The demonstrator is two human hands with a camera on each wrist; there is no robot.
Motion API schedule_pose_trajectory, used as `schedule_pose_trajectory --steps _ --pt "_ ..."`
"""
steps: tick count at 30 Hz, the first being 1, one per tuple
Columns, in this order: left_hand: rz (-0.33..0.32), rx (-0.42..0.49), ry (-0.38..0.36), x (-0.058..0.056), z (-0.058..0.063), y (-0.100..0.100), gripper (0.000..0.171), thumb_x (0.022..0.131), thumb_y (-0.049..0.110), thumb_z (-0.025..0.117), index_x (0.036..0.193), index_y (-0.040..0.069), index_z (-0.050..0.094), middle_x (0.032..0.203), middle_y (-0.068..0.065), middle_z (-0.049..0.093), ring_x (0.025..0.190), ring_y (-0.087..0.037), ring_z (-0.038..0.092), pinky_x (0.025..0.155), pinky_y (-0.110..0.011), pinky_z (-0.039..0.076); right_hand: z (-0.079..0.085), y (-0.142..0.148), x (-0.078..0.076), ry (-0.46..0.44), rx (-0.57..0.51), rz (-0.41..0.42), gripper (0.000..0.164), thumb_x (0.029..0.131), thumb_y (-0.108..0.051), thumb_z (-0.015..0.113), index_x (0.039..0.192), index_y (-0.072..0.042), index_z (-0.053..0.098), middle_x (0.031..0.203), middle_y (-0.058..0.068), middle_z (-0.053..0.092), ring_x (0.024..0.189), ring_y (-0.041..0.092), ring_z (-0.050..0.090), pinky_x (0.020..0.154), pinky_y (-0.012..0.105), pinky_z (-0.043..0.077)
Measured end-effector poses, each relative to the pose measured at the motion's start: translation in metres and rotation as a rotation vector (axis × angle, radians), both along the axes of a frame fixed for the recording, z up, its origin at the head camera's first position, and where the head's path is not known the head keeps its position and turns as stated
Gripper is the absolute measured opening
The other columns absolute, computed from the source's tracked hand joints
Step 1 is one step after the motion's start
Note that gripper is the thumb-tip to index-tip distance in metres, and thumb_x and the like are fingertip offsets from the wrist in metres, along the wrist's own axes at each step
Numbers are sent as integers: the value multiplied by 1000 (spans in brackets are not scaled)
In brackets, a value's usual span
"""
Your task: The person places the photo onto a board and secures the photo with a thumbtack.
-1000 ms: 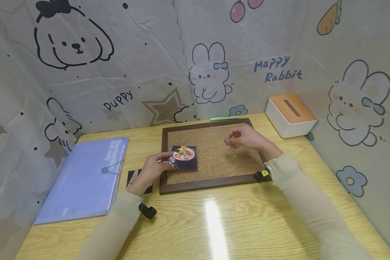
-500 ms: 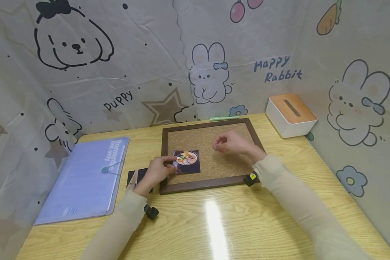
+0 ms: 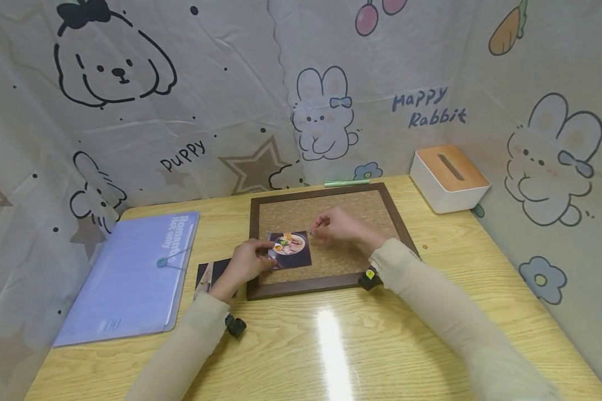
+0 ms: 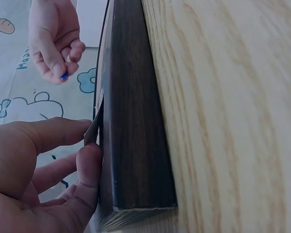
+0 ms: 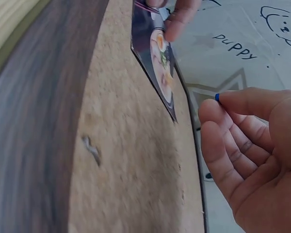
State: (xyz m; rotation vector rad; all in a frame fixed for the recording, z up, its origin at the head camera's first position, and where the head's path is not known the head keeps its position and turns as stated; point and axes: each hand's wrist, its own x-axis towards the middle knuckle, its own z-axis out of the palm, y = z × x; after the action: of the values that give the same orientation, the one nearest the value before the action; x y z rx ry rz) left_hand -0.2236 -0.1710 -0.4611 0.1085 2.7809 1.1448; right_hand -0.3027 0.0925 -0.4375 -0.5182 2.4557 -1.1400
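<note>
My left hand (image 3: 247,263) pinches the left edge of a square photo card (image 3: 293,257) printed with a bowl of ramen. The card lies over the left part of a cork board (image 3: 306,285) in a dark brown wooden frame. In the left wrist view, thumb and finger grip the card's edge right by the frame. Just off the card's upper right corner, above the cork, is my right hand (image 3: 345,227). It holds a small blue push pin (image 5: 217,97) between thumb and forefinger, mostly hidden by the fingertips.
A second dark card (image 3: 205,277) lies left of the board, partly beneath my left wrist. Further left is a blue-purple document folder (image 3: 130,278). A green pen (image 3: 346,182) rests behind the board, and a white tissue box (image 3: 448,181) with wooden lid stands back right.
My right hand has moved left and slightly down across the board, to the card's upper right corner. My left hand has shifted the card slightly right and down.
</note>
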Motion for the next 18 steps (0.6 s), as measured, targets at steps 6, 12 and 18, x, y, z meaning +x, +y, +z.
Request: schedule_pose_trajectory --steps 6,12,18 --pt "4 -19 -2 1 1 1 44 84 10 77 126 6 69 122 -18 60 89 -21 59 68 -25 46 -7 -14 -4 -43 -11 -3 13 95 -18 66 101 -10 74 86 5 72 75 17 66 69 30 54" --pt "-3 -17 11 -1 1 2 43 83 8 77 125 5 69 118 -17 61 91 -22 60 70 -27 49 -12 -29 -9 -37 -4 27 14 96 -21 64 101 -12 73 84 5 71 73 16 65 65 27 53" --pt "-11 -27 28 -1 -1 2 42 82 8 78 124 5 70 115 -16 62 90 -21 62 70 -27 50 -18 -43 -11 -48 -38 68 15 98 -14 61 100 -7 74 85 7 72 74 14 67 66 26 57"
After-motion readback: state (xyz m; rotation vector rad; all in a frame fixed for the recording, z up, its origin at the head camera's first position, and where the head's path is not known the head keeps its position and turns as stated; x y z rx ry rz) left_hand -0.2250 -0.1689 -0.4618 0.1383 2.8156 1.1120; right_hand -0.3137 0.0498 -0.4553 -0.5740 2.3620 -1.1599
